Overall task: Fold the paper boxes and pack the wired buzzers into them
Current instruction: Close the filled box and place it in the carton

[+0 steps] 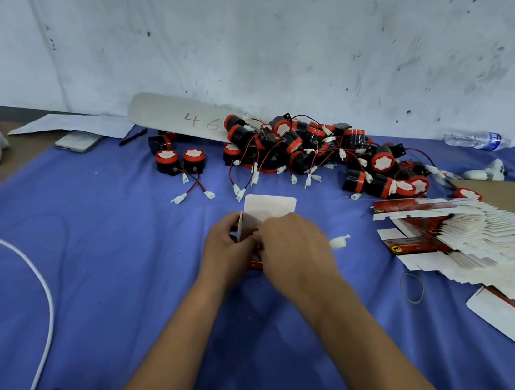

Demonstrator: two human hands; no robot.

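Head view: paper box [268, 207] gripped between both hands [262, 244].

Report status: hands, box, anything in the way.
Left hand and right hand both gripping one paper box, top flap up. Buzzer pile beyond, flat box stack to the right. Loose white connector beside the right hand, not blocking.

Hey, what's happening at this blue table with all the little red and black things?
A person is folding a small paper box, gripping it with both the left hand and the right hand at the middle of the blue cloth. Its white flap sticks up at the far side. Behind lies a pile of wired buzzers, waiting unpacked. At the right, a fanned stack of flat boxes is not yet folded.
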